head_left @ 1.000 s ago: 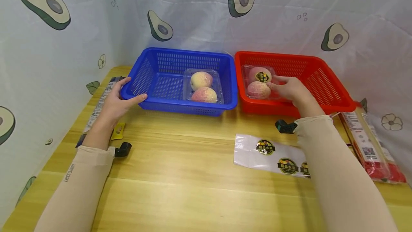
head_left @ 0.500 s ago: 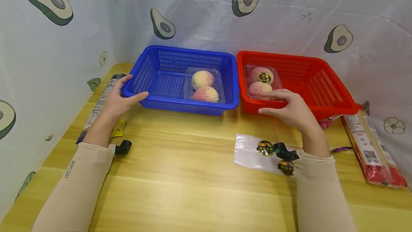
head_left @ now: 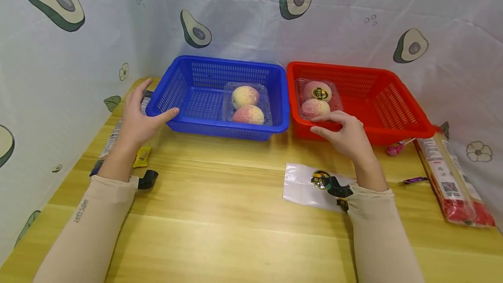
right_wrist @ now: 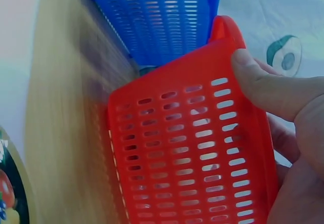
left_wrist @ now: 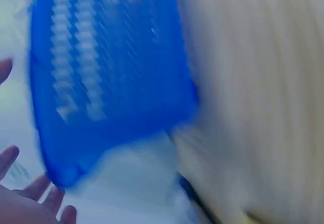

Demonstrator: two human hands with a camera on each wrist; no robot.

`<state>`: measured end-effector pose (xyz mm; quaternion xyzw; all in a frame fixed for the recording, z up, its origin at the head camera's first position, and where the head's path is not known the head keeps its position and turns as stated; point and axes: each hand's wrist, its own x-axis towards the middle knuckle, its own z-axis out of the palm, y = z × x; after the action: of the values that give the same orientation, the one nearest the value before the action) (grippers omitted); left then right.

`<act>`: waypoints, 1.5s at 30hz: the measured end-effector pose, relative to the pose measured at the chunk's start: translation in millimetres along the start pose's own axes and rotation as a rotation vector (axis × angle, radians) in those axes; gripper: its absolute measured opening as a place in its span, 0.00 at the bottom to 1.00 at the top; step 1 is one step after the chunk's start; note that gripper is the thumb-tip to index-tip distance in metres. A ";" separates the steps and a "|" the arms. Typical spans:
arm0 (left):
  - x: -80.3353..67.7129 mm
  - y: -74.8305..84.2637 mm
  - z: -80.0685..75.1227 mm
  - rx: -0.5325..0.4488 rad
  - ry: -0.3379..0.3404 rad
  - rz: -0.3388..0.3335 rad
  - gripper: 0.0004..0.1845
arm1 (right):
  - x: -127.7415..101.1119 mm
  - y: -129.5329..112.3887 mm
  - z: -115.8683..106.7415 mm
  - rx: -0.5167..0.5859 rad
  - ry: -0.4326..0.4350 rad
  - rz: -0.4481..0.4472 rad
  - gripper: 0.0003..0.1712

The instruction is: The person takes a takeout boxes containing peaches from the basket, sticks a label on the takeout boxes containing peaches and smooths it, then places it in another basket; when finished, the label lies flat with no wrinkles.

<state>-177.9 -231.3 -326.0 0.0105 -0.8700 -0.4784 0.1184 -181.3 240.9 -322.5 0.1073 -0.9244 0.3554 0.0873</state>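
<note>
At the front rim of the red basket, my right hand has its thumb outside and its fingers over the inside, gripping the edge. Inside that basket, at the left, lies a clear plastic box with two peaches, one bearing a black and gold sticker. My left hand is spread around the left front corner of the blue basket, thumb near the rim and fingers raised off it. A second clear box with two peaches sits in the blue basket's right half.
A sheet of fruit stickers lies on the wooden table. To the right are a red and white packet, a purple-wrapped sweet and a lollipop. A yellow sachet lies beside the left forearm.
My right hand has drawn back from the peach box to the red basket's front rim. My left fingers have lifted off the blue basket's rim.
</note>
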 end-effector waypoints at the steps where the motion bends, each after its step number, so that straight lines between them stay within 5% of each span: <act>1: -3.0 7.1 2.5 0.020 0.014 0.039 0.51 | 0.6 -0.1 0.3 -0.004 0.003 -0.001 0.16; 4: -10.2 28.8 16.9 0.003 -0.014 0.132 0.45 | 2.3 -1.1 0.7 -0.006 0.007 0.002 0.15; 8: -3.2 53.5 42.8 0.024 -0.192 0.153 0.43 | 3.4 -2.2 0.5 -0.011 -0.007 0.016 0.16; 14: 39.9 82.5 77.2 0.181 -0.526 -0.037 0.49 | 1.6 -2.1 -2.1 -0.021 -0.010 0.028 0.16; 19: 62.8 91.1 97.4 0.204 -0.686 -0.139 0.53 | -0.1 0.4 -0.8 -0.016 -0.014 0.013 0.16; 25: 70.7 93.6 105.3 0.228 -0.844 -0.214 0.54 | 1.4 -1.6 1.3 -0.013 -0.012 0.002 0.16; 34: 71.5 95.5 110.3 0.205 -0.813 -0.212 0.54 | 2.3 -3.8 -1.4 -0.011 -0.023 0.029 0.17; 45: 68.1 108.9 111.5 0.107 -0.506 -0.222 0.44 | 0.5 -1.7 0.6 -0.020 -0.024 0.027 0.17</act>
<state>-257.8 -88.7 -279.1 -0.0079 -0.8896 -0.4291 -0.1564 -181.4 239.1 -321.7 0.0980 -0.9304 0.3457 0.0724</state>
